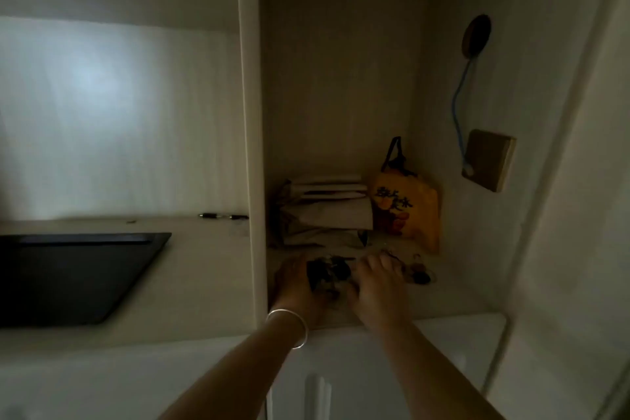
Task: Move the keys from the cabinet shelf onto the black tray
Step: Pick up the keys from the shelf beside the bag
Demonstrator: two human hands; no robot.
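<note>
We have both hands on the pale cabinet shelf (pixel 443 297) — our left hand (pixel 300 286) and right hand (pixel 378 286) cup the dark bunch of keys (pixel 329 273), fingers curled round it. More small keys (pixel 417 274) lie at three o'clock. The flat black tray (pixel 68 276) at nine o'clock holds nothing yet — carrying remains

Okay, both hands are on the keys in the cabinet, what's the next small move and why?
Probably close both hands around the dark key bunch and lift it: left hand and right hand flank it on the shelf, and the black tray sits left.
</note>
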